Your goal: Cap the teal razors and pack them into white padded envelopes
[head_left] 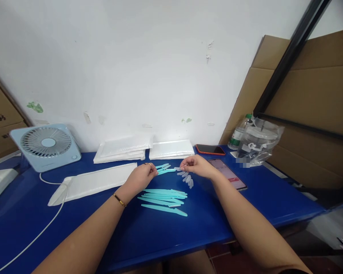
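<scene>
My left hand (144, 176) is closed on the handle of a turquoise eyebrow razor (168, 171), whose blade end points right. Between thumb and finger of my right hand (196, 166) is a small clear plastic cap (177, 168), close to that razor's tip; whether the two touch I cannot tell. Several more clear caps (188, 179) lie in a curved row below my right hand. Other turquoise razors (162, 166) lie just behind the held one. Nearer to me, a loose group of razors (162, 195) rests on the blue table, with one razor (163, 210) in front.
A white padded envelope (94, 182) lies at left, beside a blue fan (47, 146) with a white cable. White envelope stacks (120, 150) stand along the wall. At right are a phone (228, 174), an orange-edged phone (210, 149), a bottle (238, 135) and a bagged cup (258, 140).
</scene>
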The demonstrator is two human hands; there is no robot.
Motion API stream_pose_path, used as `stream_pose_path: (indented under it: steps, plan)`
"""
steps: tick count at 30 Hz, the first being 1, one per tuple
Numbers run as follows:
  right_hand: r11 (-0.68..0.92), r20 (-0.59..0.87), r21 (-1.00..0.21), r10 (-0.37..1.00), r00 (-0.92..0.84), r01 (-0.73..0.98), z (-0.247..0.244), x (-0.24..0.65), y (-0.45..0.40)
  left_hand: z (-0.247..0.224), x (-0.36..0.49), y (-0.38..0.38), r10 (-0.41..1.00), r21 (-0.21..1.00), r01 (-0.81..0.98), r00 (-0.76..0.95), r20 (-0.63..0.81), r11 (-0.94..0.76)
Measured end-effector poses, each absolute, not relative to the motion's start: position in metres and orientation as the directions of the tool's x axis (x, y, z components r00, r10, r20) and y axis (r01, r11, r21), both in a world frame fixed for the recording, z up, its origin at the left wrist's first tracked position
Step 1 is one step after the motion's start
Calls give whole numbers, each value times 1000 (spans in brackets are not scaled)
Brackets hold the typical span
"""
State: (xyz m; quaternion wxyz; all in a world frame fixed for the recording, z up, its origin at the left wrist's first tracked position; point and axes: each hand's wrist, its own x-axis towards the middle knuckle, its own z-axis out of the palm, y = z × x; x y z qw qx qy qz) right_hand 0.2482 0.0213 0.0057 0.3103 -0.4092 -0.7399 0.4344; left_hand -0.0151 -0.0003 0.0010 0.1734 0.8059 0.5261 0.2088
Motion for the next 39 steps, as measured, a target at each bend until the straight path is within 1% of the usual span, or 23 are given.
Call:
stream_pose_path:
  steps: [5, 7, 9, 11, 12, 13, 15, 18, 20, 23, 26, 28, 31, 35, 39]
  plan:
    - [289, 105, -910, 855, -509, 298, -6, 234, 23, -3, -12, 2, 904, 473, 772, 389, 176, -424]
    - [320, 121, -884, 860, -496, 340, -9, 230, 25, -4, -11, 3, 903, 436, 791, 386, 187, -429]
    - [385, 174, -801, 882, -437, 458, -11, 230, 27, -3, -12, 3, 905, 379, 824, 351, 241, -420]
    - [453, 248, -657, 885, -395, 603, -11, 235, 30, 0, -13, 3, 895, 335, 842, 333, 297, -424]
    - [476, 270, -577, 878, -395, 663, -12, 238, 32, 2, -13, 1, 889, 330, 835, 352, 292, -440]
    - [490, 273, -507, 872, -406, 709, -12, 241, 34, 3, -13, 0, 882, 340, 818, 394, 258, -465]
    - [492, 235, -418, 870, -433, 763, -14, 246, 36, 5, -11, -5, 854, 385, 768, 505, 126, -512]
    - [482, 191, -384, 876, -443, 788, -18, 247, 38, 5, -6, -11, 803, 440, 729, 595, -28, -525]
    - [466, 174, -430, 883, -436, 773, -19, 246, 37, 3, -4, -13, 802, 457, 734, 593, -69, -503]
    - [402, 130, -594, 903, -409, 697, -16, 245, 35, 0, -5, -11, 842, 487, 754, 535, -66, -441]
    - [345, 97, -778, 892, -442, 525, -9, 246, 30, 1, -11, -5, 900, 500, 780, 435, -3, -375]
    - [315, 90, -853, 874, -478, 415, -5, 247, 28, 2, -15, -2, 920, 500, 789, 389, 43, -357]
    - [286, 84, -893, 863, -498, 346, -2, 247, 26, 2, -19, 2, 926, 512, 784, 372, 68, -353]
    - [268, 70, -905, 860, -506, 331, -5, 243, 26, 1, -18, 3, 924, 524, 774, 377, 69, -355]
    - [279, 75, -901, 855, -514, 333, -11, 232, 27, 0, -15, 2, 915, 503, 775, 394, 88, -382]
